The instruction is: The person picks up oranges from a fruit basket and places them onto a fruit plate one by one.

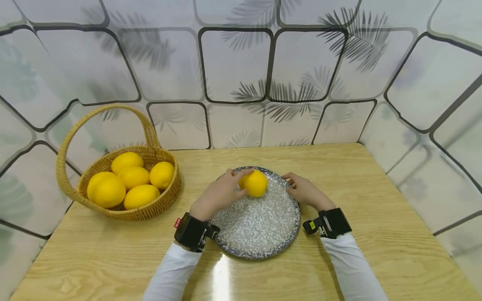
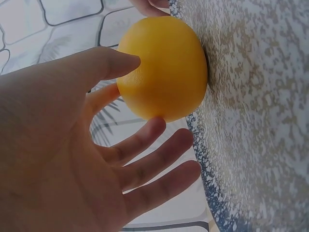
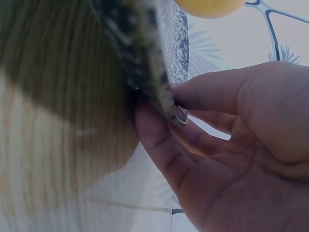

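Note:
A yellow lemon (image 1: 257, 184) sits on the far part of a round speckled grey plate (image 1: 260, 225) with a dark rim. My left hand (image 1: 220, 193) reaches over the plate from the left and holds this lemon between thumb and index finger. In the left wrist view, the thumb lies against the lemon (image 2: 166, 67), while the other fingers (image 2: 159, 164) spread out below it. At the plate's right side, my right hand (image 1: 306, 192) pinches the rim. The right wrist view shows its fingers on both faces of the plate edge (image 3: 145, 53).
A wicker basket (image 1: 158, 207) with a tall handle stands at the left of the wooden table (image 1: 361, 188), holding several lemons (image 1: 141, 196). Patterned wall covering (image 1: 237, 67) rises behind the table and along its right side.

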A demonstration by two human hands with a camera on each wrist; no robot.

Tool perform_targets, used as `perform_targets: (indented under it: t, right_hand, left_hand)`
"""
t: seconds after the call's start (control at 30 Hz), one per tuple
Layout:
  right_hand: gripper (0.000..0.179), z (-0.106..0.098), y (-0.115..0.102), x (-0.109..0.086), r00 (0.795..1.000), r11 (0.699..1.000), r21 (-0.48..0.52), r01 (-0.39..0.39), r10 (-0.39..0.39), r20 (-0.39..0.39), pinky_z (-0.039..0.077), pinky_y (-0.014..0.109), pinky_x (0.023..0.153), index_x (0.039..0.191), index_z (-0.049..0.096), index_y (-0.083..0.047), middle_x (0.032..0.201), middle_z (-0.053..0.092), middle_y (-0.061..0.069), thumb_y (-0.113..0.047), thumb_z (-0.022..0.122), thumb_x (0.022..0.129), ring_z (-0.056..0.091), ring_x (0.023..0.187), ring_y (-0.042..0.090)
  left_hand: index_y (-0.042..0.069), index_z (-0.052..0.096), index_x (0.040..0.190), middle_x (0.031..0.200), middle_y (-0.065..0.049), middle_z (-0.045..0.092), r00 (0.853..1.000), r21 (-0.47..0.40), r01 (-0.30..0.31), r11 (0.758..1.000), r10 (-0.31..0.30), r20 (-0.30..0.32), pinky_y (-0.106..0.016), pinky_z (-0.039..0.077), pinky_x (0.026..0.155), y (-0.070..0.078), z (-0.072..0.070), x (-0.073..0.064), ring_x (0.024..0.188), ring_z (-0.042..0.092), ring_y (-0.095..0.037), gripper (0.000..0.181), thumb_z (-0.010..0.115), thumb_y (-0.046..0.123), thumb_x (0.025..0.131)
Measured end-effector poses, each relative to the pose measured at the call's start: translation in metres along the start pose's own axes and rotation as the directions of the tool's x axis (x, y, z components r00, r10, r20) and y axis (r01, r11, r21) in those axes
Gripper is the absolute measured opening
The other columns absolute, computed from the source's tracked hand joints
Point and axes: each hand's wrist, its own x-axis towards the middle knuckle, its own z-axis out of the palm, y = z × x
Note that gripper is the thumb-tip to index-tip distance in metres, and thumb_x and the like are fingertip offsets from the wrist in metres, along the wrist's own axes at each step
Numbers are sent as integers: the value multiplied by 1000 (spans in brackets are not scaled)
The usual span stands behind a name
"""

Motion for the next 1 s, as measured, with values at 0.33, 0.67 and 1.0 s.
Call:
perform_targets:
  t: [0.33, 0.67, 1.0]
  right_hand:
    - [47, 0, -1, 0, 1000, 1000, 2, 16, -16, -1, 50, 56, 93, 144, 40, -1, 132, 53, 33, -9, 48, 98, 53, 115, 42]
    - [47, 0, 0, 0, 1000, 1000, -4, 13, -13, -4, 50, 56, 93, 144, 40, -2, 133, 53, 33, -10, 48, 98, 53, 116, 42]
    - [47, -1, 0, 0, 1000, 1000, -17, 19, -19, -9, 50, 57, 93, 143, 41, -1, 132, 53, 33, -10, 48, 98, 53, 116, 43]
  left_hand:
    - [36, 30, 152, 131, -24, 56, 1000, 1, 15, 1000, -15, 11, -32, 56, 55, 0, -4, -2, 77, 61, -19, 66, 59, 37, 93]
    - [33, 29, 153, 133, -26, 53, 999, 6, 44, 999, -44, 11, -28, 52, 47, -2, -11, -6, 70, 60, -21, 63, 55, 39, 95]
    - [21, 23, 155, 128, -20, 54, 989, -68, 135, 989, -139, -57, -37, 55, 64, -21, -41, -19, 91, 62, -26, 66, 51, 38, 98]
